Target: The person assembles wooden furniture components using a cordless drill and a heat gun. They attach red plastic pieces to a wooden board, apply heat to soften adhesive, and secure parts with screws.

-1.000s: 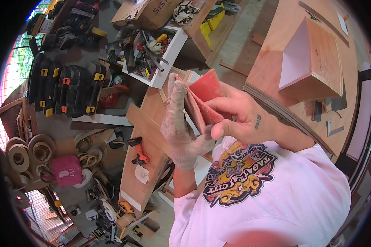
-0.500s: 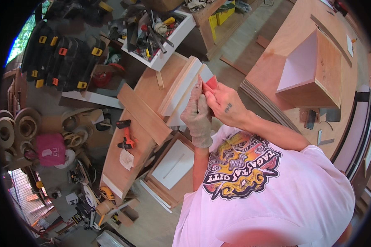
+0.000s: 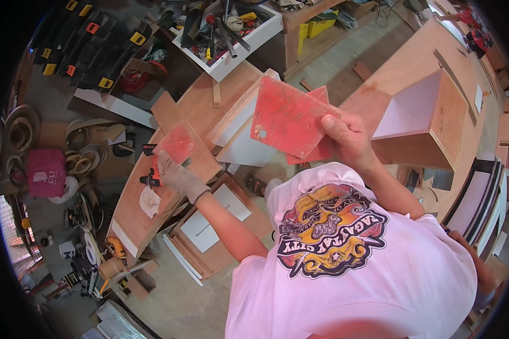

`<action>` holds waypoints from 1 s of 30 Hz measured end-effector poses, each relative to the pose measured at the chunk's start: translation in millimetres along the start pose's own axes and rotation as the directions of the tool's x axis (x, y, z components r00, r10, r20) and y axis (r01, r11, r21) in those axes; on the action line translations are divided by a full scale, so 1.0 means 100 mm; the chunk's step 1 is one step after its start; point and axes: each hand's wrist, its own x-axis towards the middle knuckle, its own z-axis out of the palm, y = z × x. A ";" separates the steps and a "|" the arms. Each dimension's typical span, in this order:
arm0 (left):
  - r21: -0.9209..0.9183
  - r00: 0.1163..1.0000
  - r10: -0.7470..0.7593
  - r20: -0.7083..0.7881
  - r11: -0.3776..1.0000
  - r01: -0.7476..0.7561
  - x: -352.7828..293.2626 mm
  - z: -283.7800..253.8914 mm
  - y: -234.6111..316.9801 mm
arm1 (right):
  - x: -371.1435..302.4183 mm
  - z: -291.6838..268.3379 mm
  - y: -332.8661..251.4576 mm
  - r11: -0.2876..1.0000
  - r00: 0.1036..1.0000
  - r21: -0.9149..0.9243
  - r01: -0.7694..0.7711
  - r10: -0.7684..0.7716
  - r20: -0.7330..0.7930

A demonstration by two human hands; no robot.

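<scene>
Gloved left hand (image 3: 181, 179) is nearly closed, fingers at the lower edge of a small red piece (image 3: 178, 142) above the counter (image 3: 129, 219), toward its white-edged end. Bare right hand (image 3: 353, 138) is also closed, its thumb pressing two overlapping red sheets (image 3: 289, 116) together at one side, between that counter and the one (image 3: 402, 73) carrying an open box (image 3: 452, 124).

With the grip only at one side, the pair could fan apart or slip if the thumb eased. The small piece could catch the orange drill (image 3: 154, 174) just beside the glove if the left hand dropped or swung carelessly; a knit glove may also grip a flat, thin edge poorly.

All the red pieces look flat, stiff and straight-edged, with scuffed, brown-flecked faces; the front sheet has a round pale spot near one corner. A crumpled, whitish cloth (image 3: 149, 202) lies near the drill.
</scene>
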 end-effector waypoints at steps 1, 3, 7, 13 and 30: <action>0.040 0.998 -0.044 0.034 0.998 0.042 -0.06 0.04 0.05 | 0.01 0.02 -0.05 0.997 0.999 -0.061 0.038 -0.038 0.014; 0.028 0.991 -0.068 0.115 0.997 0.066 -0.22 0.20 0.21 | 0.03 0.05 -0.18 0.974 0.992 -0.189 0.125 -0.122 0.028; -0.114 0.974 -0.011 0.224 0.993 0.038 -0.89 0.51 1.20 | -0.01 -0.07 -0.34 0.959 0.983 -0.231 0.163 -0.138 0.122; -0.366 0.882 0.038 0.470 0.917 0.155 -1.24 0.61 1.73 | -0.12 -0.26 -0.46 0.935 0.964 -0.273 0.226 -0.174 0.200; -0.368 0.761 0.086 0.644 0.906 0.209 -1.79 0.65 1.97 | -0.34 -0.12 -0.86 0.916 0.964 -0.304 0.261 -0.263 0.037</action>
